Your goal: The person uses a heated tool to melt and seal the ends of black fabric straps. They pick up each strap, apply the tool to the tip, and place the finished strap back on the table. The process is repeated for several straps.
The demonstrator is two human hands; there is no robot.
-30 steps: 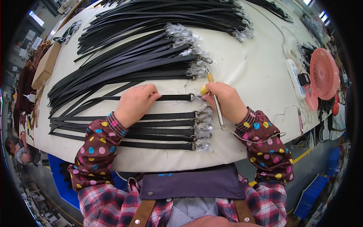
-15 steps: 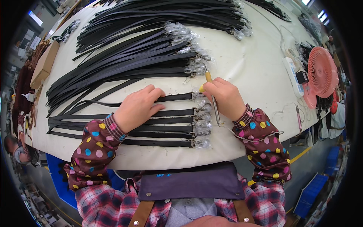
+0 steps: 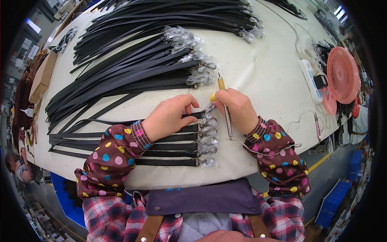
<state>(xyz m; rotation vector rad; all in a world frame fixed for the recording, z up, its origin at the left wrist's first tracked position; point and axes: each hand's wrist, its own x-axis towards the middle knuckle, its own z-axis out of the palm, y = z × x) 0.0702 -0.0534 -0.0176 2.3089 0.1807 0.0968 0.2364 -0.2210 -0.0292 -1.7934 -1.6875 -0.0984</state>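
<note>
Several black straps point(image 3: 169, 150) with plastic-wrapped metal buckles point(image 3: 209, 141) lie in a neat row near the table's front edge. My left hand point(image 3: 167, 119) lies flat on the top strap of that row, pressing it down. Beside the buckles, my right hand point(image 3: 238, 109) grips a thin pen-like tool point(image 3: 223, 101) with a yellow handle and a metal shaft, its cord trailing over my sleeve. A large pile of black straps point(image 3: 133, 72) with wrapped buckles fans out behind the hands.
A pink desk fan point(image 3: 342, 74), a white power strip point(image 3: 309, 78) and cables sit at the right end of the cream-covered table point(image 3: 266, 68). A cardboard box point(image 3: 42, 74) is at the far left. Blue crates point(image 3: 334, 201) stand on the floor at the right.
Both hands have shifted slightly toward the buckle end of the top strap; the left hand still presses the strap and the right keeps the tool.
</note>
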